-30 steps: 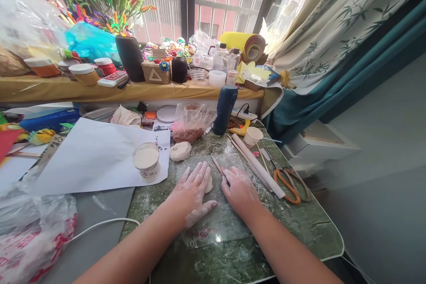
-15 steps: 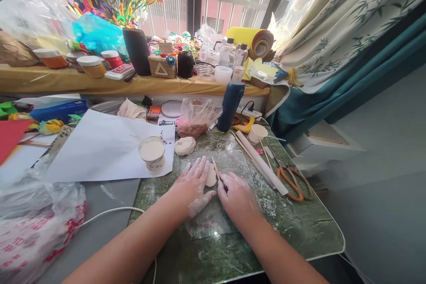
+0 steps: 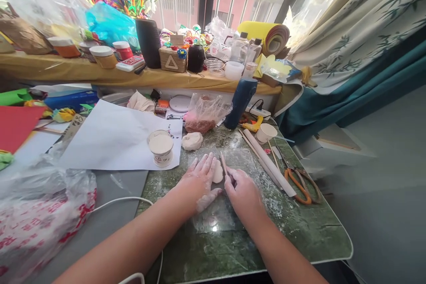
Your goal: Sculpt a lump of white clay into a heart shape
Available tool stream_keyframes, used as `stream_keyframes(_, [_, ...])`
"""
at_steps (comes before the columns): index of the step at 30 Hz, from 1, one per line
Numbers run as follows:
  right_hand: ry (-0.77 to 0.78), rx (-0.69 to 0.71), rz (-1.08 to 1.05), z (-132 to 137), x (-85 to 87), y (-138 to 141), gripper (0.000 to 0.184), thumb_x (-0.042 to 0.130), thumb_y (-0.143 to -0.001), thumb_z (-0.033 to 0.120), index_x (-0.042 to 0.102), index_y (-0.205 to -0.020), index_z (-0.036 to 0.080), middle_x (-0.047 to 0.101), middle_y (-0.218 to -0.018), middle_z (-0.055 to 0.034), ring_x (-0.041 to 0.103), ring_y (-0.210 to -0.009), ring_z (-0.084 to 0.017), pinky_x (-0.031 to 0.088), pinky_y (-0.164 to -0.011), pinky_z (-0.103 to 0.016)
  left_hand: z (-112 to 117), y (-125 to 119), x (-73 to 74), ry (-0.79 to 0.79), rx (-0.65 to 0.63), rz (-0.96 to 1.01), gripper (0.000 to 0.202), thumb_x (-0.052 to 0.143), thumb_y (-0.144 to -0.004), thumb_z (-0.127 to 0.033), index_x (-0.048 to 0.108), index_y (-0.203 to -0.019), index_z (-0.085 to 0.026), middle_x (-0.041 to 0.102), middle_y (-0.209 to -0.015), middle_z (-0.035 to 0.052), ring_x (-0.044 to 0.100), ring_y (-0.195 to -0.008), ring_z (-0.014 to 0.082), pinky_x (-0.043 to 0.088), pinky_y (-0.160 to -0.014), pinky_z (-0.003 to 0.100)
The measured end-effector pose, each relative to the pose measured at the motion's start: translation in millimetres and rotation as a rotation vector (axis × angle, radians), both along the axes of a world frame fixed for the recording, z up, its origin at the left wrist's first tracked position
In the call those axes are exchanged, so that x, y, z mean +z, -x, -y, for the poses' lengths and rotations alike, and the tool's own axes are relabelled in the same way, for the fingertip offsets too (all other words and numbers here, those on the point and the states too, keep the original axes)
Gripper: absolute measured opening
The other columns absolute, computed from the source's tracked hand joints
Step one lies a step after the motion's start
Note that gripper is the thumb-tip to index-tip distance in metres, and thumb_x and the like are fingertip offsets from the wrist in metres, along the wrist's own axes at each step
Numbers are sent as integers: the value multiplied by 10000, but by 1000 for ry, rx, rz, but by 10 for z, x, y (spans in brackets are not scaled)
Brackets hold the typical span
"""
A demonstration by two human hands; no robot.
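Note:
My left hand point(image 3: 200, 182) lies flat with outstretched fingers, dusted in white powder. Its fingers cover the left part of a small flattened piece of pale clay point(image 3: 218, 172) on a clear plastic sheet point(image 3: 213, 219). In my right hand point(image 3: 244, 191) is a slim wooden modelling tool point(image 3: 224, 163), gripped with its pointed end facing away from me. The tool is just right of the clay; whether the two touch, I cannot tell. A bigger lump of pale clay point(image 3: 192, 141) sits beyond my left hand.
A paper cup of white powder point(image 3: 161, 148) stands on white paper point(image 3: 109, 142) at left. Rightward lie a white roller point(image 3: 269, 162), thin sticks and orange-handled scissors point(image 3: 301, 188). A dark blue bottle point(image 3: 240, 104) and a bag of reddish-brown material point(image 3: 201, 117) stand behind.
The head view has shifted, so everything sits further right and mostly a little higher in the picture. Both hands keep nearly the same places around the clay.

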State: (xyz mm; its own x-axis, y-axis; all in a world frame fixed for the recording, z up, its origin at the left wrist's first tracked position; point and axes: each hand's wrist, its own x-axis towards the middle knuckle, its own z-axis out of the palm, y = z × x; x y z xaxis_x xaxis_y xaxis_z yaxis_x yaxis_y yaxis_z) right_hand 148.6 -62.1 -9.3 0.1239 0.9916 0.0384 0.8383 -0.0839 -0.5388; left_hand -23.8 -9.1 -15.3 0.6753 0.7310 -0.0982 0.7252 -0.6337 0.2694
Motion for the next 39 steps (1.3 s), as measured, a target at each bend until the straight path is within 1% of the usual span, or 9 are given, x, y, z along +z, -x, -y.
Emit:
stream_keyframes(4, [1, 38, 40, 10, -8, 30, 332, 495, -982, 222, 731, -1215, 212, 755, -1000, -78, 676, -990, -255, 461, -899, -341, -2, -19, -5, 8, 9, -3, 848, 475, -977, -552, 241, -1630, -64, 159, -1705, 203, 138, -1593, 355, 183, -1266, 568])
stream_keyframes(8, [-32, 55, 152, 14, -65, 52, 328, 494, -989, 207, 732, -1211, 165, 751, -1029, -108, 665, -1009, -265, 449, -914, -347, -8, -41, -30, 11, 15, 5, 823, 474, -980, -520, 244, -1631, -72, 169, -1701, 206, 137, -1594, 352, 185, -1267, 573])
stream_keyframes(13, [-111, 124, 256, -1, -146, 39, 332, 480, -983, 175, 741, -1187, 155, 739, -935, -97, 653, -917, -256, 448, -843, -339, 6, -72, 68, 59, 30, -60, 826, 461, -979, -481, 211, -1635, -47, 108, -1710, 190, 107, -1598, 342, 167, -1277, 559])
stream_keyframes(17, [-119, 150, 177, -13, -139, 9, 334, 464, -981, 169, 746, -1160, 152, 734, -924, -94, 651, -912, -257, 469, -843, -348, 18, -85, 142, 91, 47, -110, 837, 424, -993, -514, 172, -1645, -54, 73, -1720, 163, 67, -1605, 319, 127, -1292, 526])
stream_keyframes(22, [-114, 86, 8, 8, -86, -14, 333, 481, -973, 198, 729, -1193, 167, 732, -956, -86, 663, -946, -249, 501, -873, -345, 24, -76, 154, 77, 50, -101, 862, 461, -977, -527, 178, -1646, -65, 100, -1720, 164, 74, -1605, 320, 132, -1292, 513])
stream_keyframes(29, [-127, 132, 109, -3, -142, 43, 272, 494, -959, 182, 759, -1020, 193, 730, -872, -78, 671, -891, -247, 502, -829, -336, 22, -88, 149, 83, 40, -130, 845, 424, -984, -489, 139, -1648, -50, 46, -1718, 156, 64, -1605, 314, 118, -1294, 525])
stream_keyframes(32, [-157, 142, 69, -9, -148, 34, 287, 490, -960, 187, 759, -1063, 195, 740, -895, -79, 676, -918, -245, 508, -854, -335, 22, -82, 134, 74, 50, -114, 839, 418, -984, -500, 171, -1643, -44, 60, -1715, 166, 79, -1603, 317, 123, -1294, 521])
stream_keyframes(35, [-186, 85, -14, -6, -120, 8, 313, 483, -958, 195, 751, -1121, 194, 738, -918, -71, 677, -901, -234, 519, -835, -328, 16, -66, 111, 69, 49, -94, 857, 432, -979, -539, 192, -1641, -51, 83, -1712, 171, 91, -1601, 324, 135, -1292, 526])
stream_keyframes(39, [-160, 110, 34, -18, -93, -4, 297, 476, -959, 190, 767, -1016, 192, 709, -851, -67, 661, -870, -240, 509, -806, -335, 4, -59, 78, 62, 39, -85, 856, 424, -985, -543, 188, -1641, -48, 90, -1714, 175, 90, -1602, 324, 127, -1292, 523])
